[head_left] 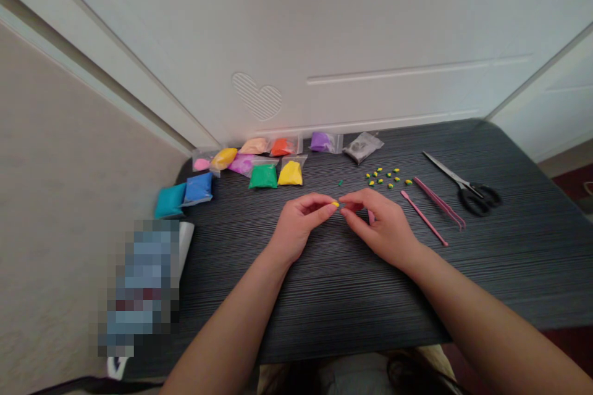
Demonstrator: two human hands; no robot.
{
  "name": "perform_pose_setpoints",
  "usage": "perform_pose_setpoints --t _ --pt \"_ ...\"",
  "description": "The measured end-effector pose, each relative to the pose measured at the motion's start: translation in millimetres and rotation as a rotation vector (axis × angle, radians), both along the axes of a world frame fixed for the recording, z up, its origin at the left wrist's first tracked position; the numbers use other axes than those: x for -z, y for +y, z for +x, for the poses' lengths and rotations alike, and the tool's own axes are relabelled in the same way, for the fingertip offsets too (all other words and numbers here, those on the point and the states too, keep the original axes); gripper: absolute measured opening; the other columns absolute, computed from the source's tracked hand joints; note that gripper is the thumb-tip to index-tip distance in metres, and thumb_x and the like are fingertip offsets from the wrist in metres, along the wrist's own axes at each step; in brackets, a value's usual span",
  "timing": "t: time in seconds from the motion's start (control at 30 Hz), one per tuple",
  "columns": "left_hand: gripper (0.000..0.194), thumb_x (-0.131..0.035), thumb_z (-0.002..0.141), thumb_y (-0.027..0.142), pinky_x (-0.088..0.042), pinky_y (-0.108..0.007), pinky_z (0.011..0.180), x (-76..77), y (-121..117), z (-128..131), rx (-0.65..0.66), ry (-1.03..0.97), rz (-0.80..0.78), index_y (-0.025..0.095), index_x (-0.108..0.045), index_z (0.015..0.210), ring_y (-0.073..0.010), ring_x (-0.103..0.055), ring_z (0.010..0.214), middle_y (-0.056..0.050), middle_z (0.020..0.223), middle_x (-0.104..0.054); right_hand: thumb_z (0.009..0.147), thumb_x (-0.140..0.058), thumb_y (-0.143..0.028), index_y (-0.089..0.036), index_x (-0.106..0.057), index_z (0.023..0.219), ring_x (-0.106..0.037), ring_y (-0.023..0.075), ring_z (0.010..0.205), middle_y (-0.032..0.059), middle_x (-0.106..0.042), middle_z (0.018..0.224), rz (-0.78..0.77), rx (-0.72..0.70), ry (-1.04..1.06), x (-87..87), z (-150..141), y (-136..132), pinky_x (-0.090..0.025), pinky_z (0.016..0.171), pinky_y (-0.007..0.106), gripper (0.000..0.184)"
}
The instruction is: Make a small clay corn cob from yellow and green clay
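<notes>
Over the middle of the dark table, my left hand (303,222) pinches a tiny yellow clay piece (335,203) between thumb and forefinger. Facing it, my right hand (382,222) holds thumb and forefinger close around a small greenish bit of clay (342,205), which almost touches the yellow one. Something pink (371,217) shows partly beneath the right hand's fingers; its shape is hidden. Just beyond the fingertips lies a loose green clay bit (340,183). Several small yellow-and-green clay pieces (380,181) sit in loose rows past my right hand.
To the right lie a pink stick tool (424,217), pink tweezers (439,202) and black-handled scissors (467,188). Bags of coloured clay, including green (263,174), yellow (291,173) and blue (198,188), line the back left. A blurred package (143,284) stands at the left edge.
</notes>
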State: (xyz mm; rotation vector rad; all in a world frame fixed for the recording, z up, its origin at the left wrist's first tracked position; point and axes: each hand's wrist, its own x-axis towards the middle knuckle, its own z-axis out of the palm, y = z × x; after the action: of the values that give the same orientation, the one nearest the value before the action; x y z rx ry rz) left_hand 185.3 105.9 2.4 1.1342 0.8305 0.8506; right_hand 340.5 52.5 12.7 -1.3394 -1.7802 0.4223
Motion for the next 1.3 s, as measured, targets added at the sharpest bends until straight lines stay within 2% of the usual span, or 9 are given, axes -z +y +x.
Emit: perform_pose_setpoints --t 0.77,1.03,1.3 --pt "0.012 -0.067 0.064 0.024 -0.039 -0.024 0.07 -2.5 -0.5 1.9 0.029 0.061 -0.026 0.017 -0.066 0.072 -0.011 -0.053 0.068 0.0 0.072 -0.063 0.08 -0.051 -0.02 -0.021 -0.057 0.094 -0.055 0.0135 0.075 0.0014 -0.061 0.081 -0.025 -0.005 0.012 0.1 -0.1 -0.1 -0.043 0.072 0.028 0.016" --pt "0.013 -0.067 0.064 0.022 -0.038 -0.023 0.068 -2.1 0.2 0.7 0.055 0.038 -0.03 0.016 -0.067 0.076 -0.0094 -0.05 0.066 0.0 0.071 -0.062 0.08 -0.051 -0.019 -0.021 -0.058 0.09 -0.056 0.0137 0.079 0.0014 -0.062 0.084 -0.024 -0.018 0.009 0.1 0.6 1.4 -0.043 0.074 0.029 0.013" --pt "0.018 -0.062 0.07 0.028 -0.038 -0.025 0.065 -2.3 2.7 -1.6 0.068 -0.007 -0.094 0.015 -0.067 0.08 -0.0099 -0.048 0.065 -0.003 0.072 -0.061 0.08 -0.052 -0.019 -0.021 -0.059 0.09 -0.055 0.0129 0.076 0.0009 -0.061 0.081 -0.048 -0.006 0.068 -4.3 0.3 1.6 -0.044 0.07 0.026 0.013"
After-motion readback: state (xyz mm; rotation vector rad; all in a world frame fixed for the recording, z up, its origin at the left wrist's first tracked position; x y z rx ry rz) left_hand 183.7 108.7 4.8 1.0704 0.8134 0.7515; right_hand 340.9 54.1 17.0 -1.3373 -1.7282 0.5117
